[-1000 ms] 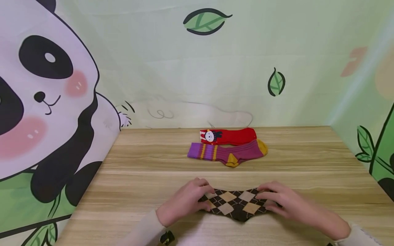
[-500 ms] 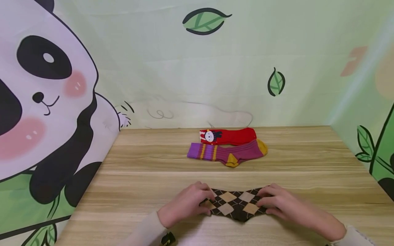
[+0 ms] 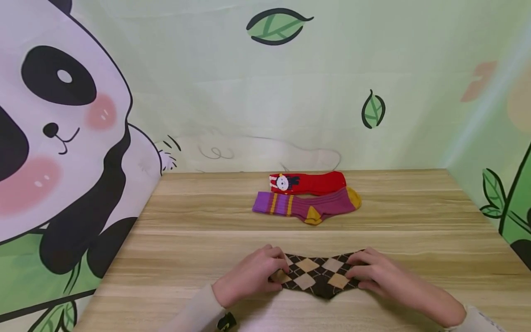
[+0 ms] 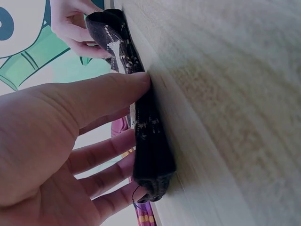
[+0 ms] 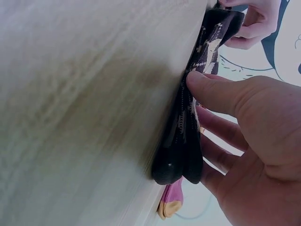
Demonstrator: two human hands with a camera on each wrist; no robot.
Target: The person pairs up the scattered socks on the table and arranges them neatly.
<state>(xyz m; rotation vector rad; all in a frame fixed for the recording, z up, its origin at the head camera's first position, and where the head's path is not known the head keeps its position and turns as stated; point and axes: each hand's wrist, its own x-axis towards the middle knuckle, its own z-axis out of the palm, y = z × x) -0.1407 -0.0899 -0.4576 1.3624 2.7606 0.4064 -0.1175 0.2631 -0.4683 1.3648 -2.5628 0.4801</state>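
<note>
A pair of argyle socks (image 3: 321, 276), dark brown with tan and beige diamonds, lies flat near the front of the table, the heel pointing toward me. My left hand (image 3: 254, 273) grips the left end, thumb on the near edge and fingers along the far one. At the other end my right hand (image 3: 386, 276) holds the socks in the same way. The right wrist view shows two rounded black toe ends (image 5: 176, 165) lying together. In the left wrist view the dark cuff end (image 4: 155, 165) sits between thumb and fingers. Both ends are partly covered by the hands from above.
Farther back lies a purple sock (image 3: 286, 205) with yellow stripes, heel and toe. Right behind it is a red sock (image 3: 319, 183) with a white animal face. A printed panda backdrop (image 3: 199, 92) rises at the table's (image 3: 186, 221) back edge and sides.
Both hands have shifted slightly at the ends of the argyle socks, the right one a little inward, its fingers closing nearer the edges. The socks have stayed in place.
</note>
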